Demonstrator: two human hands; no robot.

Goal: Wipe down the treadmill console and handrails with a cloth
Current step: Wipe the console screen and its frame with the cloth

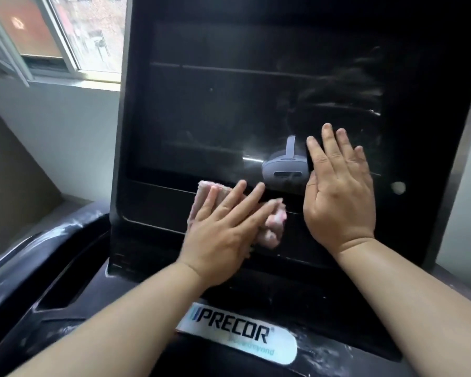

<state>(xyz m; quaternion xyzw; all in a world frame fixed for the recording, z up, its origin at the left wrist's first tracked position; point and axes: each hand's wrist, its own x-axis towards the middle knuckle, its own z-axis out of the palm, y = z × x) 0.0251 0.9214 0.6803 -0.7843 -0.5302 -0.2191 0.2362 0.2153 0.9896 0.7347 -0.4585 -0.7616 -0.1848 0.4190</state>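
Observation:
The treadmill console (229,110) is a tall glossy black panel that fills the middle of the view, with dusty streaks at its upper right. My left hand (223,227) lies flat with straight fingers on a crumpled pink cloth (273,227), pressing it against the console's lower band. My right hand (337,191) rests flat and spread on the screen's lower right, holding nothing. A dusty black handrail (38,240) curves along the left side.
A white PRECOR badge (237,331) sits on the dusty lower console deck. A round white spot (398,187) marks the panel right of my right hand. A window (65,36) and a white wall lie behind on the left.

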